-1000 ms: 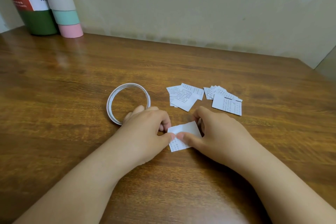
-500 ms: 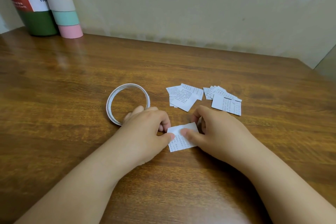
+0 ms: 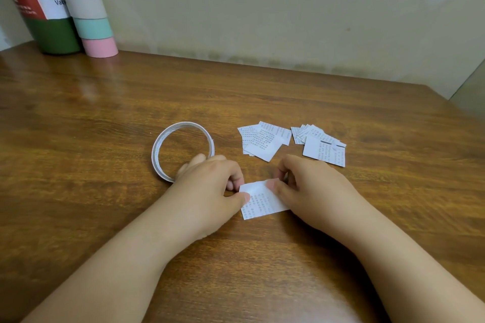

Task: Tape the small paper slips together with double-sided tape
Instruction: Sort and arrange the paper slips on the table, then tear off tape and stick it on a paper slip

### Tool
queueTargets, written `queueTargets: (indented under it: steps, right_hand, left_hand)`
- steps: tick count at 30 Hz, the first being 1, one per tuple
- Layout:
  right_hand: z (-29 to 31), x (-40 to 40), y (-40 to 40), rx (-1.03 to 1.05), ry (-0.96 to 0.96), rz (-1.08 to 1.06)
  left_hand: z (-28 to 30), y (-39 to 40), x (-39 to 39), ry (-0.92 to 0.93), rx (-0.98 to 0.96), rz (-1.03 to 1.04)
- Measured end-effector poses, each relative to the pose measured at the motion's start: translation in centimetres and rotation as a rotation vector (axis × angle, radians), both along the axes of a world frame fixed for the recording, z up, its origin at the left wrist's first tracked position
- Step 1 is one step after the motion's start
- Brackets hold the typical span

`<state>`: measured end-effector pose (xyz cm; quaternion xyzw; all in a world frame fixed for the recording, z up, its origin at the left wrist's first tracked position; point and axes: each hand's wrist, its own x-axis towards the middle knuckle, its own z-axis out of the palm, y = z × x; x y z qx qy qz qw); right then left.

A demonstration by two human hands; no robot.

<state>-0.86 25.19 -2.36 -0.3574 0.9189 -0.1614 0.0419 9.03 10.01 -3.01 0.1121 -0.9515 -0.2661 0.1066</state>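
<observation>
A small printed paper slip (image 3: 259, 202) lies on the wooden table (image 3: 105, 113) between my hands. My left hand (image 3: 210, 183) has its fingers curled, and its thumb presses the slip's left edge. My right hand (image 3: 312, 186) pinches the slip's upper right corner with thumb and forefinger. A thin white ring of double-sided tape (image 3: 182, 151) lies flat just behind my left hand, partly hidden by its fingers. Two loose piles of printed slips, the nearer pile (image 3: 262, 141) and the farther pile (image 3: 321, 145), lie behind my hands.
A green cylinder with a red and white label (image 3: 39, 8) and a stack of pastel tape rolls (image 3: 86, 5) stand at the back left by the wall. The table's right edge (image 3: 451, 105) runs close to the slip piles.
My right thumb has moved from the slip's lower middle up to its top right corner. The left hand, the tape ring and the piles have stayed put.
</observation>
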Motion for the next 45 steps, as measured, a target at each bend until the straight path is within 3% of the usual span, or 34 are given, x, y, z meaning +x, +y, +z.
queueTargets:
  steps: [3, 8, 14, 16, 19, 23, 26, 30, 38, 45]
  right_hand:
    - [0.3, -0.6, 0.6, -0.136, -0.088, -0.024]
    - [1.0, -4.3, 2.9, -0.521, -0.055, -0.415]
    - [-0.2, -6.2, 4.0, -0.263, 0.020, -0.552]
    - [-0.2, -5.9, 3.8, -0.238, 0.112, -0.500]
    - [0.4, -3.6, 2.4, -0.435, 0.212, -0.277]
    - [1.4, -0.2, -0.6, -0.495, 0.103, 0.135]
    - [2.1, 0.3, -2.3, -0.438, 0.107, 0.305]
    - [2.0, 0.1, -4.0, -0.488, 0.195, 0.346]
    - [0.8, 0.3, -4.1, -0.727, 0.308, 0.227]
    - [0.9, 1.0, -3.3, -0.856, 0.261, 0.175]
  left_hand:
    - [-0.2, -0.3, 0.0, 0.087, -0.026, -0.016]
    - [0.0, -0.5, 0.0, 0.301, 0.033, -0.076]
    - [0.2, -0.4, 0.1, 0.428, 0.071, -0.054]
    - [0.4, -0.3, 0.2, 0.431, 0.105, -0.016]
    - [0.8, -0.2, 0.3, 0.445, 0.158, 0.002]
    - [1.2, -0.3, 0.7, 0.473, 0.267, 0.010]
    - [1.4, -0.1, 0.8, 0.464, 0.313, -0.013]
    - [1.5, 0.0, 1.0, 0.469, 0.263, -0.046]
    - [1.4, -0.4, 0.8, 0.444, 0.410, 0.015]
    - [1.7, -0.3, 0.7, 0.402, 0.488, -0.016]
